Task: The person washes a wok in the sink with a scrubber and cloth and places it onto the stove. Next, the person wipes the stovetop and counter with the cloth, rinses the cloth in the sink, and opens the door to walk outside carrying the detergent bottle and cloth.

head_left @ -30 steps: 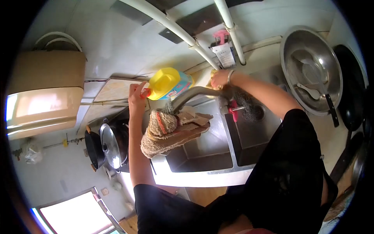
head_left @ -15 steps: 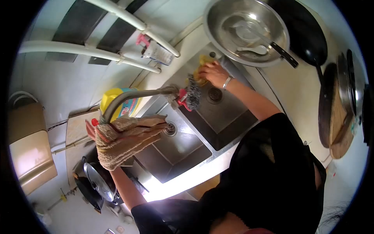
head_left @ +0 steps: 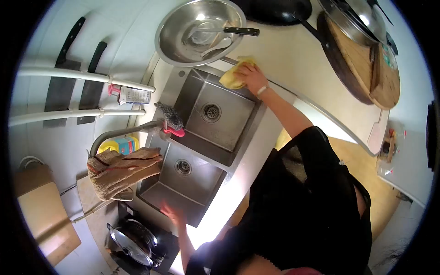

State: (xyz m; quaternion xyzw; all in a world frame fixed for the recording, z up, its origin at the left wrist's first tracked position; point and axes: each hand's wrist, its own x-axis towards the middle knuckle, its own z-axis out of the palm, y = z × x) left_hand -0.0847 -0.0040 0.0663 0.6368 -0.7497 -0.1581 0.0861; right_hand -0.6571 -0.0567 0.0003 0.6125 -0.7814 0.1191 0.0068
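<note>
My right hand (head_left: 250, 77) presses a yellow cloth (head_left: 232, 79) against the rim of the double sink (head_left: 256, 103), at the side near the counter. Its fingers are bent over the cloth. Slightly blurred, my left hand (head_left: 172, 213) hovers by the lower basin's edge with fingers apart and nothing in them. A brown towel (head_left: 121, 172) hangs over the faucet (head_left: 117, 130). Beside the faucet, a grey scouring brush with a red handle (head_left: 172, 120) rests between the two basins.
A steel bowl (head_left: 167, 43) holding a knife and a white spoon stands above the sink. A black wok (head_left: 275, 10) and wooden cutting boards (head_left: 387, 87) are on the counter. Two cleavers (head_left: 64, 87) hang on a wall rack. A lidded pot (head_left: 130, 245) sits on the stove.
My right hand has moved the yellow cloth from behind the basin to the counter-side rim. My left hand has come from behind the towel to the lower basin. The view has turned.
</note>
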